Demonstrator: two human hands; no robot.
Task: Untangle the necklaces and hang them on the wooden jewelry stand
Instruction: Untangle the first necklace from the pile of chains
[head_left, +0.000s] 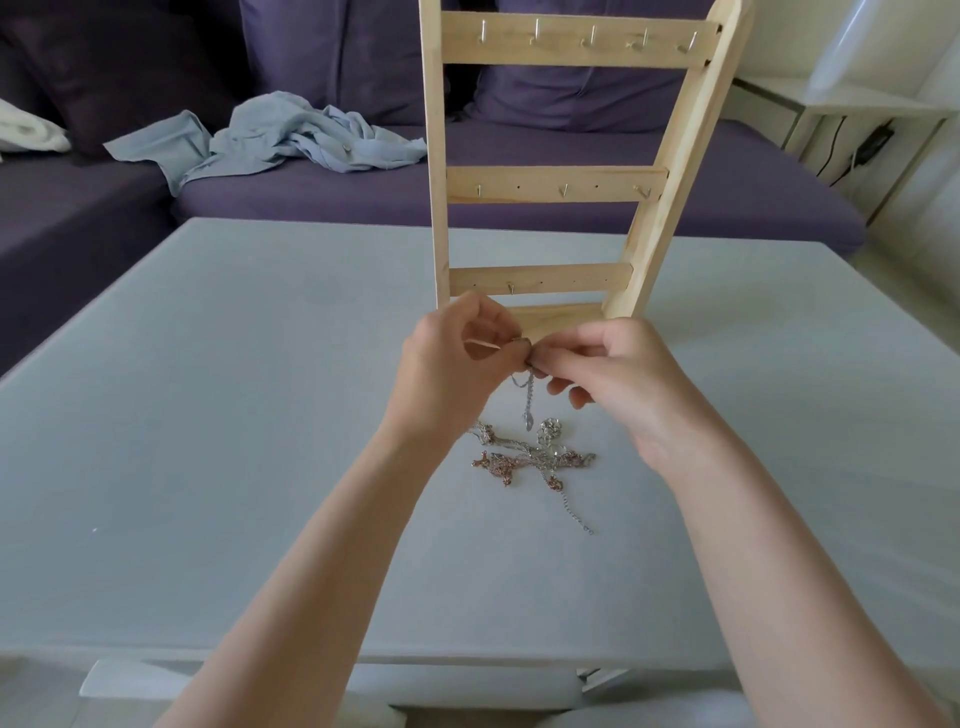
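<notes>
Two hands meet above the middle of the pale table; the left hand and the right hand are raised off the surface, fingertips together, each pinching the upper end of a silver chain; the chain hangs straight down between them, a small pendant at its lower end just above the pile. The remaining necklaces lie in a tangled heap on the table, near side of the hands, silver and rose-gold strands knotted together; one thin chain end trails out toward the near right. The wooden jewelry stand is upright on the table just beyond the hands, three crossbars with small metal hooks; no chain hangs on any hook seen. No writing or label is legible on any item; no container is in view.

The table shows bare surface to the left, right and near side of the heap; its near edge runs across the lower frame. Beyond the far edge stands a purple sofa; a crumpled light-blue cloth lies on its seat, far left of the stand.
</notes>
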